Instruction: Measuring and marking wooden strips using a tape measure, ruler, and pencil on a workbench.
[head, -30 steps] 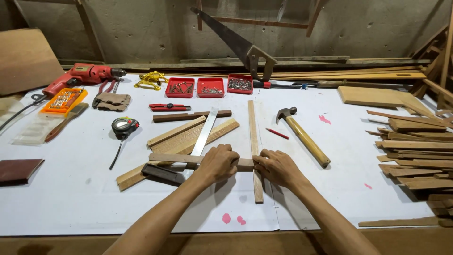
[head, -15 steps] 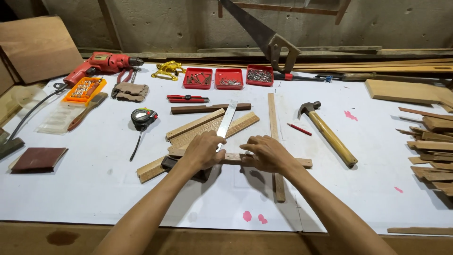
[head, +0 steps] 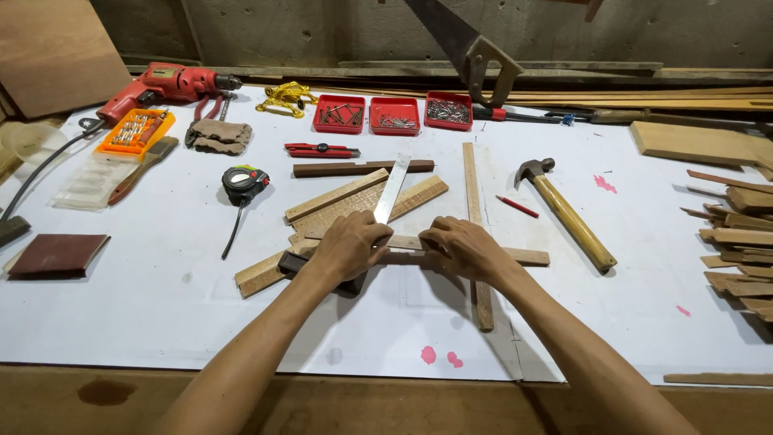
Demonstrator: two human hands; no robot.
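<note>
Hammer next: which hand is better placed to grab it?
Right, probably. The hammer lies right of the right hand with bare table between, while the left hand would have to cross the right hand and the upright strip.

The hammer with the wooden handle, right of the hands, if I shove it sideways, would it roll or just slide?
The hammer lies flat on the white sheet, apart from both hands. Its rounded handle might want to roll, but the claw head would probably stop it, so expect a slide or pivot. It likely feels head-heavy, since the metal sits at one end. The sheet looks smooth, so it may slide easily.
</note>
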